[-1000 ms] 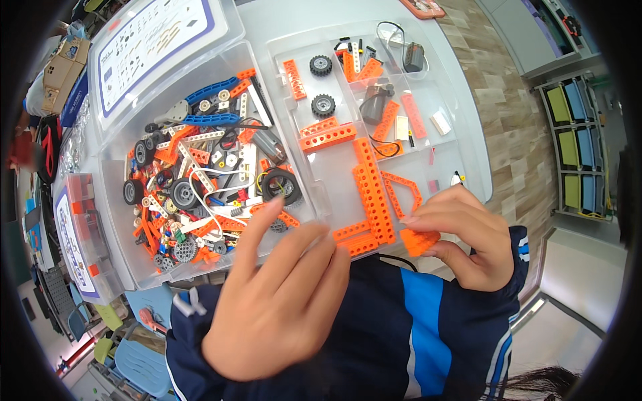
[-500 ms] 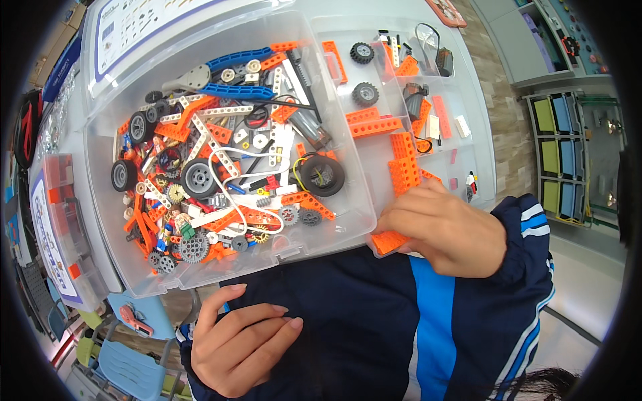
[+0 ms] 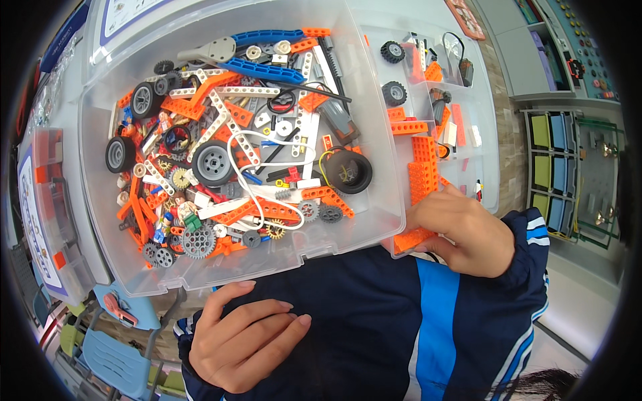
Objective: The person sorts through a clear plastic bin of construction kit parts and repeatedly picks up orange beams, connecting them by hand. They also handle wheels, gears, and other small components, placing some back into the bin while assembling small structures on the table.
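Observation:
My right hand [image 3: 468, 230] reaches over the near corner of a clear compartment tray [image 3: 400, 248], its fingers bent together around orange building bricks [image 3: 422, 175]. Those studded bricks run in a column under and beyond the fingers. Fingertips are partly hidden, so I cannot make out what they pinch. An orange piece [image 3: 413, 238] shows between index finger and thumb. My left hand [image 3: 244, 344] hovers in front of the dark blue jacket, palm turned inward, fingers loosely curved and apart, holding nothing. Just beyond it is a large clear bin [image 3: 281, 267] full of mixed building parts.
Wheels, gears, beams, blue pieces [image 3: 264, 70] and a white cord [image 3: 257, 200] fill the bin. Farther along the tray are small tyres [image 3: 393, 93] and white and orange bricks. A second lidded case [image 3: 57, 220] stands at left; a blue chair [image 3: 117, 361] is below it.
The bin, the tray and my right hand have shifted rightward in the view. My right hand keeps its place at the orange bricks; my left hand has barely moved.

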### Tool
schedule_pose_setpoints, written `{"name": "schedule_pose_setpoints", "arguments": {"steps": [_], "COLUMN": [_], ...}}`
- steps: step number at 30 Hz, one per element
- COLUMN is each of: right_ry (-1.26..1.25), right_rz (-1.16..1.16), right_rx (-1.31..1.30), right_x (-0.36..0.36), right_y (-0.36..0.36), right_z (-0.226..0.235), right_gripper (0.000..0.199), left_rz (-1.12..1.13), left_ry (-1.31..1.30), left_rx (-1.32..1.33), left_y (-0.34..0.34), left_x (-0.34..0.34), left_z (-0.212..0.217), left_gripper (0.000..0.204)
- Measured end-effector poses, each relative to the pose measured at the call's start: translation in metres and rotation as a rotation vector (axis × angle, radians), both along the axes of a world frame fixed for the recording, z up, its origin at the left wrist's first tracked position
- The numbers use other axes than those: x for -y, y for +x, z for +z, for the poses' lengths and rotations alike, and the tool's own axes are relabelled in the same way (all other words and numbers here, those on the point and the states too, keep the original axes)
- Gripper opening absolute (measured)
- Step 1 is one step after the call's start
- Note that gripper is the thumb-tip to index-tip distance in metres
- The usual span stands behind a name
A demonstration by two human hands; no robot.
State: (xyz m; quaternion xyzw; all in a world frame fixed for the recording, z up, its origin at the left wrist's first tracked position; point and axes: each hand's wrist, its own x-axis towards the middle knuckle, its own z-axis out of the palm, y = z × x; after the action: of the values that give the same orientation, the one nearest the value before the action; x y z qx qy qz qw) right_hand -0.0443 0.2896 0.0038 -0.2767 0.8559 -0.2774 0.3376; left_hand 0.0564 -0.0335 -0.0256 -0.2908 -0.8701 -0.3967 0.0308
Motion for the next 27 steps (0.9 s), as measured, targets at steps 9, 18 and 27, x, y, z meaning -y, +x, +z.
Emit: {"name": "schedule_pose_setpoints", "arguments": {"steps": [9,18,27], "right_ry": [0.05,0.06,0.113], "right_rz": [0.01,-0.023,0.066], "right_rx": [-0.01,-0.135,-0.077], "right_x": [0.004,0.011,0.011], "right_y": [0.0,0.011,0.002], "right_z": [-0.004,-0.007,-0.005], "right_gripper": [0.028,0.028,0.024], "left_rz": [-0.039,-0.052,-0.069], "left_ry": [-0.041,-0.019,-0.009], "left_rx": [-0.004,-0.017,-0.035], "left_y": [-0.003,-0.003,-0.003], "left_x": [0.006,0.009,0.012], "left_z": [-0.001,-0.006,-0.012], "left_gripper": [0.024,0.023,0.028]}}
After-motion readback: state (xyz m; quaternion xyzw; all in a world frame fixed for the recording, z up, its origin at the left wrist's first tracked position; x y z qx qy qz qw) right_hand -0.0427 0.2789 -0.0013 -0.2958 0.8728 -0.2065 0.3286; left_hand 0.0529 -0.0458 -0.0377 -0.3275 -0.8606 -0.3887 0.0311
